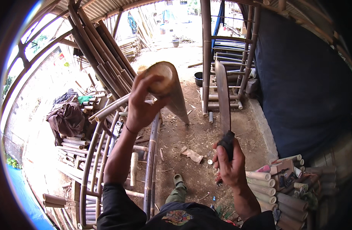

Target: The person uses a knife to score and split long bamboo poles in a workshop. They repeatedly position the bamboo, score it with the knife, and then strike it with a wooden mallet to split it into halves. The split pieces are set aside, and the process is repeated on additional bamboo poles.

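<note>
My left hand (139,105) is closed on the upper end of a thick bamboo pole (177,97). The pole stands roughly upright, its pale round cut end facing me and its lower end reaching toward the dirt floor. In my right hand (232,163) is a machete (223,96), gripped by its dark handle. Its long blade points up and away, to the right of the pole and apart from it.
A bamboo rack (151,161) stands close on my left, with leaning poles (101,53) beyond. Cut bamboo pieces (260,184) lie stacked at the lower right, below a dark sheet (298,88). A bamboo frame (206,65) rises ahead. Shavings and a bamboo scrap (192,155) litter the floor.
</note>
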`<state>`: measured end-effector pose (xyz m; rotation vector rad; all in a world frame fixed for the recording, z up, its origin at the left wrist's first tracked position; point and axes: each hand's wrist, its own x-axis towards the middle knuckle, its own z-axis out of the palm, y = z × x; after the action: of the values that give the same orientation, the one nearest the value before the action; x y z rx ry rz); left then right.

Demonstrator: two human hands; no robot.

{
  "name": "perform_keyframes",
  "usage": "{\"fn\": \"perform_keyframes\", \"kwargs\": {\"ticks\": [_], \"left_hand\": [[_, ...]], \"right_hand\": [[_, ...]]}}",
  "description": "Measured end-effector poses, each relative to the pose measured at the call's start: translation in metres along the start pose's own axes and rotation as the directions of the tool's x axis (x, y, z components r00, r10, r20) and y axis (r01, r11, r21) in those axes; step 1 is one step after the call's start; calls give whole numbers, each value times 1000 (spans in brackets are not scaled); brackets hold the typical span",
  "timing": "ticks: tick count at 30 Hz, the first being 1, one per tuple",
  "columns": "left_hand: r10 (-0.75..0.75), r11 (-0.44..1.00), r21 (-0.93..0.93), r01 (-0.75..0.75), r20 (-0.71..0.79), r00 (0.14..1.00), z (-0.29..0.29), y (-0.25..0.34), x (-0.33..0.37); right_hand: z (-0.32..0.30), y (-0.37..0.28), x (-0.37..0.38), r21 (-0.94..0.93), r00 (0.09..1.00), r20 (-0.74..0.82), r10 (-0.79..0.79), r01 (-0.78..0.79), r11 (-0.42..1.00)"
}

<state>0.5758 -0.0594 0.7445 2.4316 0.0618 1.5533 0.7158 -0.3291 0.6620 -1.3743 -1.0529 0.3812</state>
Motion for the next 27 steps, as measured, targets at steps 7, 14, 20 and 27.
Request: {"fn": "perform_keyframes", "kwargs": {"ticks": [7,14,20,27], "left_hand": [[-152,975,-106,193,311,938,32,127,-70],[-118,991,-27,128,231,966,61,183,-117],[-13,1000,6,13,130,991,63,182,-121],[130,991,9,-133,157,979,49,174,-100]], "right_hand": [[-25,-39,-88,-75,1000,-19,-9,8,997],[-33,-8,-127,-94,988,-146,-41,27,995],[-40,-4,-63,44,994,-94,49,-46,998],[-30,-17,-37,56,998,-70,-1,5,998]]}}
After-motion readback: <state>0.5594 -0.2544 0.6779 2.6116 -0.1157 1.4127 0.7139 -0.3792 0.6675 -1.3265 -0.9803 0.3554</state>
